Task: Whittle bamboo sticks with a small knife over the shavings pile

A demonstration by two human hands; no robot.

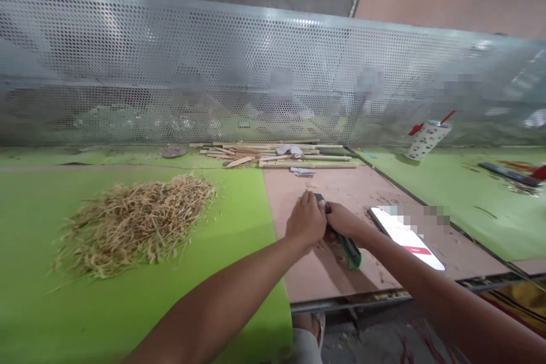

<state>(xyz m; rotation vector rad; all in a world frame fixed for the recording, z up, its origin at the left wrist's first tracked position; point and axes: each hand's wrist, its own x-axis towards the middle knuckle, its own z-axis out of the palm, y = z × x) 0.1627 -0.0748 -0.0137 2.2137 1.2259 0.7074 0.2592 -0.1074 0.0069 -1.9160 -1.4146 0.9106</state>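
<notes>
Both my hands meet over a brown board (341,193) on the bench. My right hand (342,220) is closed around a dark knife-like tool (350,248) with a green cord loop at its lower end. My left hand (306,219) is curled against the tool's top end, fingers closed; what it pinches is hidden. A pile of pale wood shavings (136,222) lies on the green mat (239,205) to the left.
Several thin wooden sticks (277,155) lie by the perforated metal screen (256,68) at the back. A phone (407,237) rests lit on the board at right. A white cup (426,139) stands at the far right, a dark ruler-like strip (509,173) beyond it.
</notes>
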